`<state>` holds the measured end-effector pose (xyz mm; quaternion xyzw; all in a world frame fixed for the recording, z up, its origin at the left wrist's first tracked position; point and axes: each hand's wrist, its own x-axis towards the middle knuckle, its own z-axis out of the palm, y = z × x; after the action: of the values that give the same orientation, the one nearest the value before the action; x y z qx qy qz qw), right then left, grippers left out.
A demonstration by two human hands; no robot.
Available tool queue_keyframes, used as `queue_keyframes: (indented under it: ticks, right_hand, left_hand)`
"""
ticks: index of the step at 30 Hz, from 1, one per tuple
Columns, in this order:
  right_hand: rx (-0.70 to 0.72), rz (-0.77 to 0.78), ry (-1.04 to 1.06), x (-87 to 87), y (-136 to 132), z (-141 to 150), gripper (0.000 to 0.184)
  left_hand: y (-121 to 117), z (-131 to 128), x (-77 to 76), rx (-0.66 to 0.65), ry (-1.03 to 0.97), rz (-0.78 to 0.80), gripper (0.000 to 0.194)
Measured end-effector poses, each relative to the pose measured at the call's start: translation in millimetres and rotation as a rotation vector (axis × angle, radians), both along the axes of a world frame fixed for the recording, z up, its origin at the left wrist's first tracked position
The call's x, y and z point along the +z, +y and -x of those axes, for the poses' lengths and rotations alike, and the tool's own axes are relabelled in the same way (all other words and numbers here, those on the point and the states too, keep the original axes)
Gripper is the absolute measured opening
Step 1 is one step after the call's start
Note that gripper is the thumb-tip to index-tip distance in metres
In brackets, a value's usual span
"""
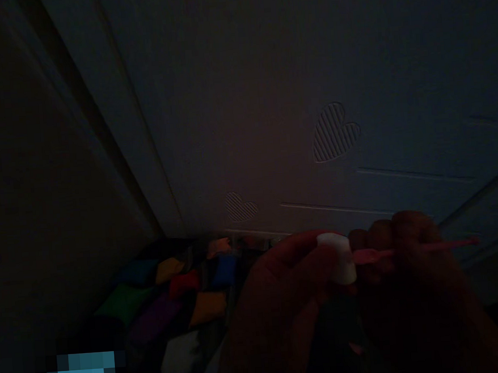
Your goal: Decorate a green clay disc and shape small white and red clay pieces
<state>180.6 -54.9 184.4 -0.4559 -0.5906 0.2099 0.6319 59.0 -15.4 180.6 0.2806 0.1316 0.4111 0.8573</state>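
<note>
The picture is very dark. My left hand [274,298] is closed around a small white piece [344,265], shaped like a short cup or block, with the fingers on its left side. From the right, my right hand [426,282] pinches a thin pink stick-like tool [367,256]. Its wider, flattened end meets the right side of the white piece or lies just in front of it; I cannot tell which. The thin end sticks out past the hand to the right. Shadow hides most of the fingers' undersides.
Left of my hands lie several coloured packets, among them a green one [123,303], a purple one [156,318], a blue one [224,271] and a white one [180,355]. Behind stands a pale panel [225,97] with striped heart shapes. Pixel blocks cover the lower left corner.
</note>
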Motion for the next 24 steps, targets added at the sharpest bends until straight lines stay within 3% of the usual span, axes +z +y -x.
queue_keyframes:
  ticks: [7, 14, 18, 21, 24]
  right_hand:
    - [0.138, -0.061, 0.302, -1.7, -2.5, 5.1, 0.004]
    - [0.201, -0.024, 0.350, -3.3, 0.7, -2.9, 0.007]
    - [0.258, -0.008, 0.415, -0.9, 1.9, 4.1, 0.006]
    - [0.249, -0.130, 0.520, -0.1, 1.6, 9.3, 0.007]
    - [0.302, -0.128, 0.417, 0.4, 0.5, 5.7, 0.007]
  left_hand:
    - [-0.5, 2.6, 10.2, 0.035, 0.013, 0.017, 0.018]
    - [1.6, 3.1, 1.4, -0.045, -0.078, 0.006, 0.006]
    - [1.3, 0.5, -2.9, -0.059, -0.082, 0.006, 0.011]
    - [0.5, 0.3, 1.6, -0.014, -0.036, 0.000, 0.010]
    - [-1.1, 3.2, 9.9, 0.050, 0.051, -0.020, 0.007]
